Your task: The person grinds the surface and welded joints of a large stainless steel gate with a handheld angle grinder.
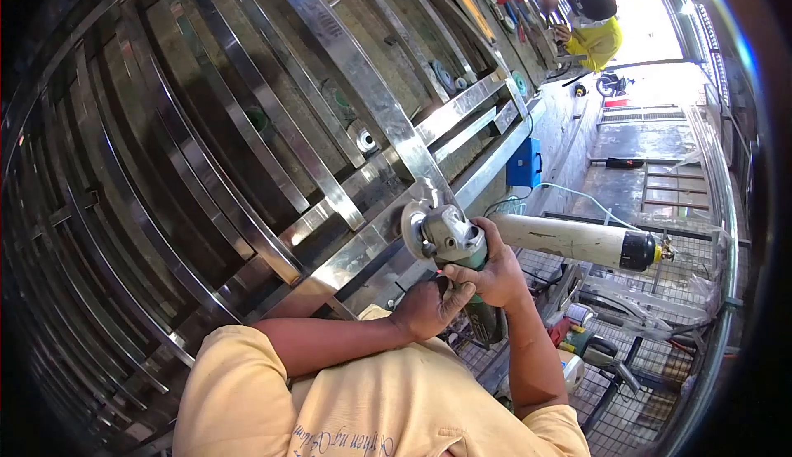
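An angle grinder [456, 238] with a metal head and green body is held in front of my chest. My right hand [499, 269] wraps round its body just behind the head. My left hand [431, 307] is closed against the near side of the tool, thumb pointing up along it, its fingers partly hidden. The pale round disc [412, 228] faces left, close to a joint of the shiny steel tube frame [363, 77]. This frame of long parallel bars fills the left of the view.
Behind the grinder lie a white gas cylinder [569, 241] and a blue box [524, 162]. More power tools [590, 343] rest on wire mesh [660, 366] at the lower right. A person in yellow [594, 40] works at the top right. Several loose discs [445, 75] lie among the bars.
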The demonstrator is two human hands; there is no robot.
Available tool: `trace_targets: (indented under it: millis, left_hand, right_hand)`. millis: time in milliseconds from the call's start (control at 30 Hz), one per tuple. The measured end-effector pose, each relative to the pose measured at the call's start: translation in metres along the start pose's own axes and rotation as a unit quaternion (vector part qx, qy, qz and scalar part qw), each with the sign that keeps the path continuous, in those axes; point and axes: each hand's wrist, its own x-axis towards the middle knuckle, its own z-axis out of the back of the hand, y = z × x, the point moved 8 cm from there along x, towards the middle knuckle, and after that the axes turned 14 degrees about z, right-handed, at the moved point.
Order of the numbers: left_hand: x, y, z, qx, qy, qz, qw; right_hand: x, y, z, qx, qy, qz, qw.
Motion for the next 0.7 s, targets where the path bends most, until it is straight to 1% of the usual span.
trace_targets:
  millis: [33,100,133,167,233,267,333,433,533,633,700]
  left_hand:
    - [0.003,0.003,-0.001,-0.012,0.006,0.018,1.000]
    - [0.011,0.011,-0.001,-0.034,0.015,0.054,0.998]
    - [0.010,0.010,0.000,-0.042,0.011,0.047,0.998]
    - [0.009,0.009,0.001,-0.050,0.006,0.038,0.998]
    - [0.005,0.006,0.000,-0.074,-0.006,0.016,0.997]
    - [0.007,0.008,-0.001,-0.078,0.005,0.023,0.997]
    - [0.010,0.012,-0.005,-0.088,0.028,0.037,0.995]
    - [0.015,0.004,0.005,-0.075,0.002,0.021,0.997]
    - [0.011,0.004,0.006,-0.082,0.005,0.017,0.996]
    - [0.014,0.007,-0.001,-0.099,0.057,0.025,0.993]
    - [0.017,0.004,0.001,-0.148,0.070,0.046,0.985]
  right_hand:
    - [0.001,0.000,0.000,-0.006,0.000,0.000,1.000]
    - [0.007,-0.001,0.002,-0.006,-0.001,-0.032,0.999]
    - [0.008,0.001,0.003,-0.005,-0.001,-0.046,0.999]
    - [0.009,0.005,0.004,-0.032,0.005,-0.041,0.999]
    - [0.006,0.007,0.002,-0.013,0.018,-0.032,0.999]
    - [0.005,0.007,0.001,-0.006,0.026,-0.029,0.999]
    - [0.008,0.009,0.005,-0.034,0.014,-0.034,0.999]
    - [0.012,0.015,0.007,-0.065,-0.005,-0.038,0.997]
    - [0.013,0.019,0.006,-0.073,0.023,-0.032,0.997]
    - [0.014,0.021,0.008,-0.080,0.030,-0.025,0.996]
    - [0.021,0.026,0.011,-0.137,0.040,-0.035,0.989]
